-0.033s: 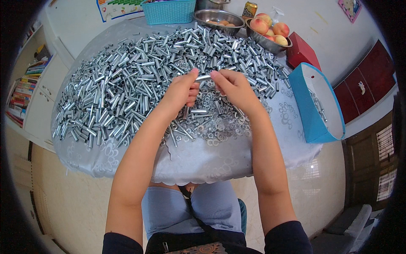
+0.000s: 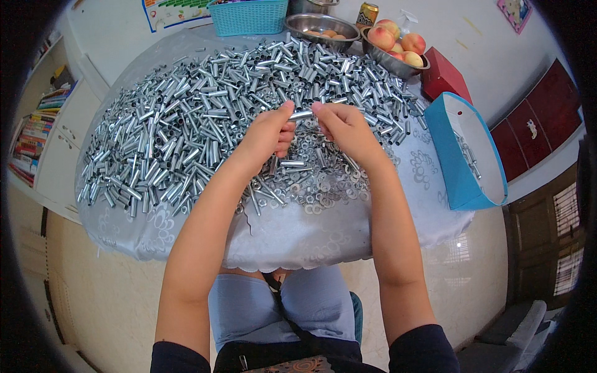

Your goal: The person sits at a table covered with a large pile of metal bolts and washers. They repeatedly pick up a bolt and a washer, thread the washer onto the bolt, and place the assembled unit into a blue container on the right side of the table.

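Note:
Between my two hands a short silvery metal tube (image 2: 301, 115) is held nearly level above the pile. My left hand (image 2: 270, 132) is closed on its left end, thumb uppermost and fingers curled. My right hand (image 2: 340, 125) pinches the right end between thumb and fingers. Whether anything sits inside the tube I cannot make out. Beneath and around both hands spreads a wide heap of metal tubes (image 2: 180, 133), with thinner bolts among them. Nearer me, below the right hand, lie many flat washers (image 2: 326, 184).
A pale patterned cloth (image 2: 298, 233) covers the table. At the right stands a blue open box (image 2: 444, 152) with several metal parts inside. Along the back are a turquoise basket (image 2: 249, 18), a metal bowl (image 2: 301, 25), a can (image 2: 367, 13), a bowl of peaches (image 2: 398, 65) and a red box (image 2: 444, 78).
Both hands, with the tube between them, have shifted very slightly. The pile and everything around it look the same.

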Motion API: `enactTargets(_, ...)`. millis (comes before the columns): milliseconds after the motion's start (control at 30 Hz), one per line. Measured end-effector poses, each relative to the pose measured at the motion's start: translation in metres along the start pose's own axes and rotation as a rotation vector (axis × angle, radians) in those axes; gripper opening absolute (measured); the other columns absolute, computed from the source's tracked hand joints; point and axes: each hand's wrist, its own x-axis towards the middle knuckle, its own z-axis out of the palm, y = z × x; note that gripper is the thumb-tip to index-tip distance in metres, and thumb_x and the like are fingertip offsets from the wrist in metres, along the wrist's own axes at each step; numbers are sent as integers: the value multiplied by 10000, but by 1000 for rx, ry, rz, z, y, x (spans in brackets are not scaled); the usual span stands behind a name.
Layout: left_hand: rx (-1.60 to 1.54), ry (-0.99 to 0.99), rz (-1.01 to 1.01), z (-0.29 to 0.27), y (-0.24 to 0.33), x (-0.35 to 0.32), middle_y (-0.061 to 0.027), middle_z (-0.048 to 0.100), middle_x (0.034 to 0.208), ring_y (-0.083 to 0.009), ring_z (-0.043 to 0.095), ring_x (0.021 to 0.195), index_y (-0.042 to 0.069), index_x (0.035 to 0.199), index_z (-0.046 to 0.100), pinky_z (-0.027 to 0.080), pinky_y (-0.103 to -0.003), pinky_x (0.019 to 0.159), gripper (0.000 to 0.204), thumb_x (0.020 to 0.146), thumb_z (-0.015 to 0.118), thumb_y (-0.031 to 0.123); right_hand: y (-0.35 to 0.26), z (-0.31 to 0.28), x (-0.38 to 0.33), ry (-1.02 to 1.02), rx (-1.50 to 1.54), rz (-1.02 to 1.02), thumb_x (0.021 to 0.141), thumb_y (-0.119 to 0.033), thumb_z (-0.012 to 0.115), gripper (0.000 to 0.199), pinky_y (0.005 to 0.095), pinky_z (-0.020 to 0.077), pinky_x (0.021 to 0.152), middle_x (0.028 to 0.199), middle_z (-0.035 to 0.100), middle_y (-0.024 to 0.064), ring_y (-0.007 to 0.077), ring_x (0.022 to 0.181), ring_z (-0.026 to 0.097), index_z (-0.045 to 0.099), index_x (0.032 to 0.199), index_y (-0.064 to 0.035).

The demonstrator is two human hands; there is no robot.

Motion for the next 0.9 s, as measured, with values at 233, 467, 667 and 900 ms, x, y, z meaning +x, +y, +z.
enactTargets(233,-1,-32,-15,0,1,-1,67,273,493,-58,238,413,161,578,302,234,-220,400,451,866,433,483,-5,-5,-3,-50,302,71,860,-297,482,379,236,278,458,534,382,-49,66,486,327,448,563,-64)
enactTargets(467,-24,-67,-12,1,1,-1,68,275,497,-59,241,414,161,582,307,245,-219,408,448,871,426,482,-3,-2,-3,-108,319,147,870,-261,431,370,224,179,419,530,263,-66,51,455,222,308,546,-131)
enactTargets(667,-31,-88,-14,1,2,-2,70,275,497,-57,241,413,165,580,309,246,-220,407,445,874,420,480,-6,-2,-3,-134,289,159,903,-349,416,427,219,179,416,528,254,-69,47,457,226,315,548,-133)
enactTargets(900,-29,-76,-6,1,2,0,69,268,489,-57,237,412,166,574,302,244,-223,404,451,873,417,484,3,6,2,67,47,-86,901,-391,418,447,212,207,404,503,318,-67,43,434,264,384,547,-121)
